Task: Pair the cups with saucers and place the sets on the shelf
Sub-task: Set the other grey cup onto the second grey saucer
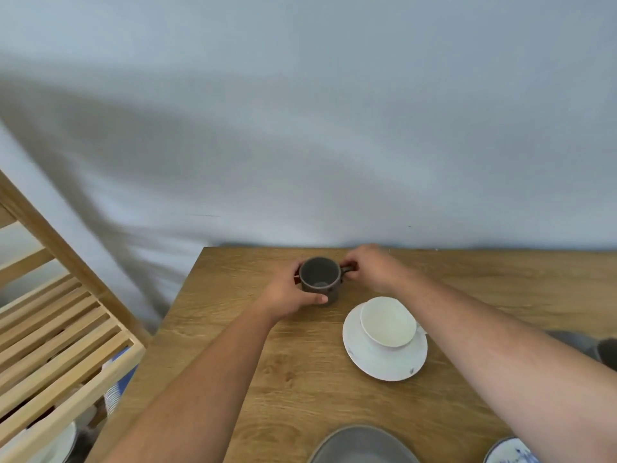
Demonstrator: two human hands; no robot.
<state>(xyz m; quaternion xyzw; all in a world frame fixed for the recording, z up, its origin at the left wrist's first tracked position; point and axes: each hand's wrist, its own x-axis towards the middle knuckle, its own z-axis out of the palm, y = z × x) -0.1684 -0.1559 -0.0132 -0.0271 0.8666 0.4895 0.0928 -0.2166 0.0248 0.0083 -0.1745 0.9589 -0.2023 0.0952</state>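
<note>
A dark grey cup (319, 275) stands upright near the far edge of the wooden table (300, 379). My left hand (289, 295) wraps around its left side, thumb across the front. My right hand (372, 267) pinches the cup's handle on the right. A white cup (389, 324) sits on a white saucer (377, 365) just right of and nearer than the dark cup. The slatted wooden shelf (56, 335) stands to the left of the table.
A grey plate (362, 446) lies at the table's near edge, a blue-patterned white saucer (510, 452) at the bottom right. Dark crockery (601, 350) shows at the right edge. White plates (63, 442) sit on a lower shelf level. A pale wall backs the table.
</note>
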